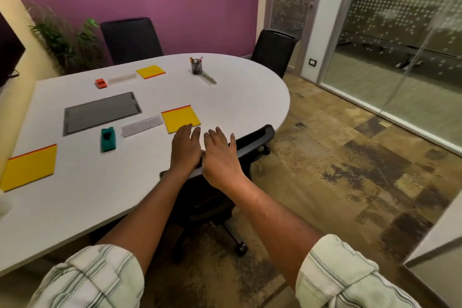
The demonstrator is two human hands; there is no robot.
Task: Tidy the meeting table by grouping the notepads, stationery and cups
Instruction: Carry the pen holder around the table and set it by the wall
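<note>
Three yellow notepads lie on the white table: one near the front edge, one at the far side, one at the left. My left hand reaches flat over the table, fingertips at the near notepad's lower edge. Beside it, my right hand hovers open over the table's edge. A green stapler and a clear ruler lie left of the near notepad. An orange stapler and another ruler are farther back. A mesh pen cup stands by a third ruler.
A grey cable hatch is set in the table's middle. A black chair is tucked under the near edge below my hands, and two more chairs stand at the far side. A white object shows at the left edge.
</note>
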